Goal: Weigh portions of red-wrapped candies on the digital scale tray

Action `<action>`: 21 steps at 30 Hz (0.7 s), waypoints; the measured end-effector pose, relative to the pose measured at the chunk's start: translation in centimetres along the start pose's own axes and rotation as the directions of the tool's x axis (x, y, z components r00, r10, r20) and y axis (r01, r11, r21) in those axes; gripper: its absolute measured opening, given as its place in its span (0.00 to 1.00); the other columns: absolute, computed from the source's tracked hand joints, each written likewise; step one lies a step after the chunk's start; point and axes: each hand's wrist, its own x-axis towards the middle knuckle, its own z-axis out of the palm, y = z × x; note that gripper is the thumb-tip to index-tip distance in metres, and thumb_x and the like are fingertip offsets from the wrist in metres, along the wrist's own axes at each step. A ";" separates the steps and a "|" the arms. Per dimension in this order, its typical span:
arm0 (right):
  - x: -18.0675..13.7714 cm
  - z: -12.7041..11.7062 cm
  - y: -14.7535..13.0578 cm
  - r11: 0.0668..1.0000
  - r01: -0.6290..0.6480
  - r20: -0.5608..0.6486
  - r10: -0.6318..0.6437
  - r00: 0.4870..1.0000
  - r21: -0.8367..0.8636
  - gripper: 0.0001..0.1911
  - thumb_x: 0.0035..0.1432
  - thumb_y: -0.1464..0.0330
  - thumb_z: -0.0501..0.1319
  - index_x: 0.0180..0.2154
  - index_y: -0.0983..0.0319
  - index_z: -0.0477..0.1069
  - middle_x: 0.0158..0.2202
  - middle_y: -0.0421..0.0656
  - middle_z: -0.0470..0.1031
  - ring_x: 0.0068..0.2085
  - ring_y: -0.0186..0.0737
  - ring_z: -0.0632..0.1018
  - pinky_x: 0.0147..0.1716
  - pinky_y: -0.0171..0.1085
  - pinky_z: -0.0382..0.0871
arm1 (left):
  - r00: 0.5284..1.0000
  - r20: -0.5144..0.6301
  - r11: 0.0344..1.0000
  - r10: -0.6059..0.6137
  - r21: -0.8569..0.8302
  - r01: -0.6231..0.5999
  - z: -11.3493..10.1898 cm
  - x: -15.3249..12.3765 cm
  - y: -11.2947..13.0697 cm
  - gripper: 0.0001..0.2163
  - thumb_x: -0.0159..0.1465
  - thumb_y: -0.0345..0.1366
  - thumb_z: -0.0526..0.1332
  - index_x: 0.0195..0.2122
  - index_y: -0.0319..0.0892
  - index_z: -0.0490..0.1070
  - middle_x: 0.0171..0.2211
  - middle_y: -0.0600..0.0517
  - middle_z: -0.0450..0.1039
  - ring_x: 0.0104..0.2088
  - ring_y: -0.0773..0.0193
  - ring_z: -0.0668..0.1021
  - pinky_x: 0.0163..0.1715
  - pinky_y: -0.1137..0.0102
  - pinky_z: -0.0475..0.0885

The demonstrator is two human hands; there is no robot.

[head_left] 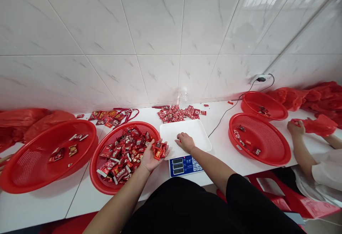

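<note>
Palm up, my left hand (pixel 150 158) cups several small red wrapped candies (pixel 159 151) at the right rim of a red perforated basket (pixel 95 155). A heap of similar red candy packets (pixel 125 161) lies in that basket. My right hand (pixel 186 142) is over the white weighing pan (pixel 195 129) of a blue digital scale (pixel 178 166). Its fingers are curled in; whatever they hold, if anything, is hidden. The scale's keypad is partly covered by my right wrist.
Loose red packets (pixel 176 114) and a clear bottle (pixel 184 98) stand behind the scale. More packets (pixel 109 117) lie behind the basket. Red baskets (pixel 269 141) with few packets stand on both sides. A black cable (pixel 226 114) runs to the wall socket. A co-worker's hand (pixel 296 127) holds a red bag.
</note>
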 end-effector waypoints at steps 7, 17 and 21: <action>0.5 -0.3 -4.8 0.099 -0.438 0.331 0.515 0.791 0.894 0.13 0.55 0.57 0.59 0.31 0.59 0.61 0.23 0.36 0.67 0.24 0.32 0.71 0.24 0.31 0.66 | 0.985 -0.101 0.989 0.139 0.058 -0.134 2.6 2.3 -1.2 0.09 0.63 0.40 0.56 0.37 0.40 0.70 0.34 0.46 0.76 0.35 0.58 0.79 0.39 0.59 0.74; -1.7 -2.3 -10.4 -0.405 -0.302 0.436 0.294 0.850 0.863 0.15 0.57 0.55 0.56 0.32 0.60 0.68 0.29 0.40 0.76 0.34 0.37 0.77 0.33 0.34 0.72 | 0.697 0.147 0.540 0.702 0.528 -0.656 5.4 3.6 -5.7 0.09 0.56 0.27 0.65 0.37 0.45 0.73 0.45 0.51 0.71 0.57 0.61 0.66 0.58 0.71 0.59; -2.1 -2.9 -9.5 -0.420 -0.292 0.437 0.305 0.846 0.859 0.14 0.57 0.56 0.56 0.33 0.60 0.68 0.29 0.39 0.76 0.34 0.36 0.77 0.34 0.34 0.72 | 0.766 0.195 0.581 0.612 0.546 -0.603 5.6 3.5 -5.5 0.10 0.56 0.25 0.63 0.38 0.44 0.73 0.48 0.49 0.70 0.61 0.60 0.61 0.60 0.70 0.57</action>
